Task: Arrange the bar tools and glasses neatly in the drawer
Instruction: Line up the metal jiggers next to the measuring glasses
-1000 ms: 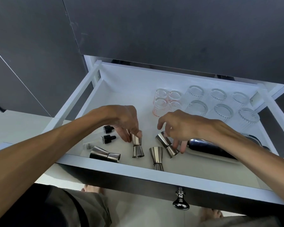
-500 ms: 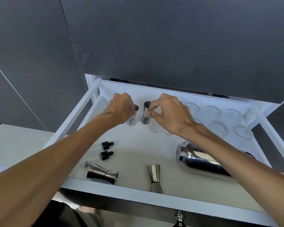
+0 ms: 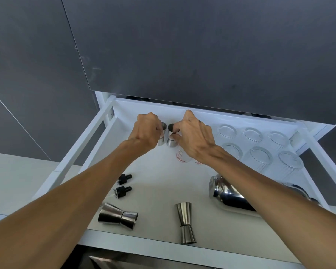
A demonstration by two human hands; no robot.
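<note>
Deep in the open white drawer, my left hand grips one steel jigger and my right hand grips a second steel jigger. The two stand upright side by side near the back wall. Two more jiggers lie near the front: a wide one on its side and a slim one. A steel shaker lies on its side under my right forearm. Several clear glasses stand in rows at the back right. A red-marked measuring glass shows partly under my right wrist.
Two black dropper caps lie at the left of the drawer floor. A dark cabinet front overhangs the drawer's back. The white front rail runs along the near edge, with a pale countertop to the left.
Both hands picked a jigger each from the front of the drawer and carried them to the back, where they now stand close together. The camera view shifted upward.
</note>
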